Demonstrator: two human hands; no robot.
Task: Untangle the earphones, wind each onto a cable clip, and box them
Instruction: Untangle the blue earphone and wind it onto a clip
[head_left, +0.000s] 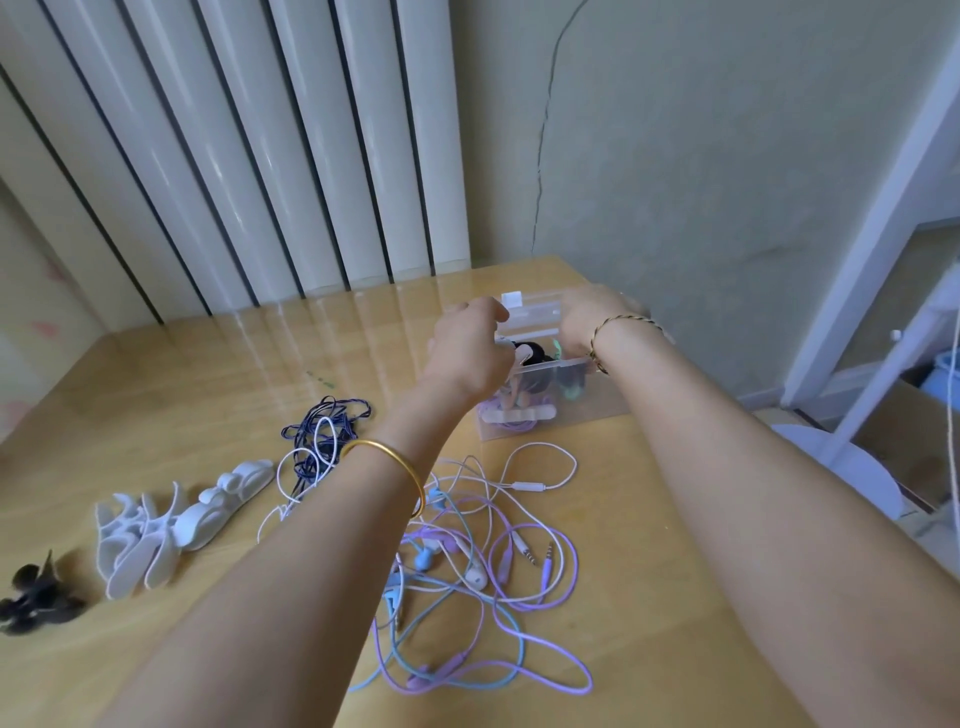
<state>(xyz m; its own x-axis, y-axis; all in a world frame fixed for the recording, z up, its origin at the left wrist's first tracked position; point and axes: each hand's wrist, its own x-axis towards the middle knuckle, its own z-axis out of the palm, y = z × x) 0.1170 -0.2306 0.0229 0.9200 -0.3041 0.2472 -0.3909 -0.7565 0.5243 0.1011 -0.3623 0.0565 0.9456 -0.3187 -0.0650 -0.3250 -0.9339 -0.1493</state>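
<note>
purple earphones (540, 613), white clips (156, 535), clear box (597, 400)

Soft daylight, tabletop glare, blurred edges

The right hand (587, 322) hides its own fingers and the right end of the lid (532, 314); the left hand (467, 353) covers the left corner of the clear box (587, 400). Earphones inside (519, 415) are only blurred colours. Black clips (36, 597) at the near left are smeared; the near edge cuts both forearms

2 arms outstretched, left hand (467, 348) and right hand (584, 319) close together, fingers curled
</note>
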